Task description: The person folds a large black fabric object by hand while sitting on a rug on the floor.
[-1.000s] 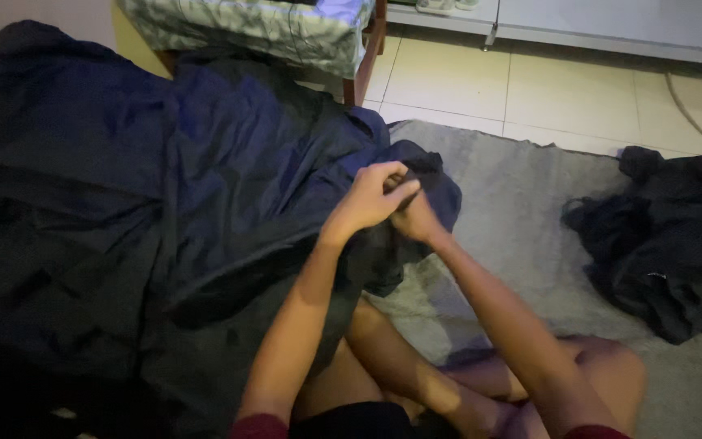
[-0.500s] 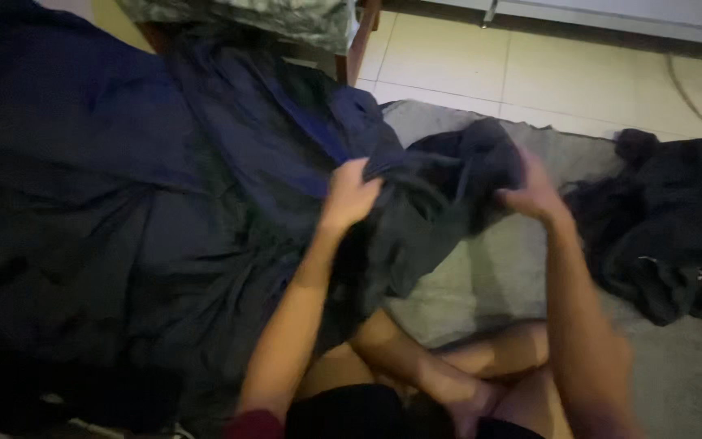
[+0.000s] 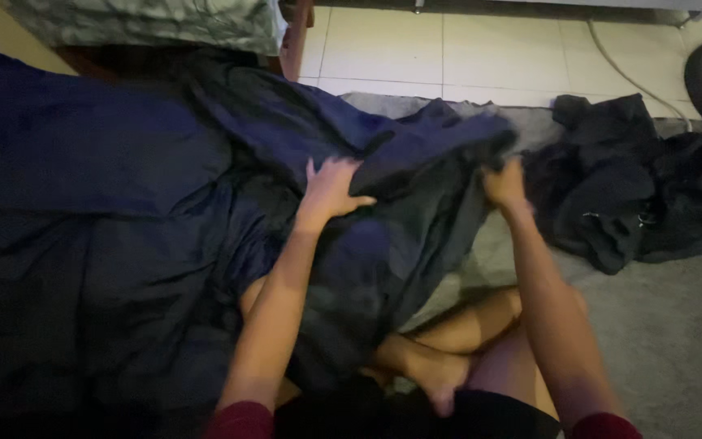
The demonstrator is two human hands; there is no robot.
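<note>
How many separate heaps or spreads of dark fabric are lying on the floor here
2. A large navy blue fabric sheet spreads across the left, gripped by the left hand and right hand. A crumpled black clothing pile lies on the grey rug at right. More may be hidden underneath.

Dim room. Pale floor tiles (image 3: 481,49) run across at twelve o'clock, a grey carpet (image 3: 668,325) covers four o'clock. A patterned bedspread (image 3: 148,23) hangs over wooden furniture (image 3: 296,41) at eleven o'clock.
</note>
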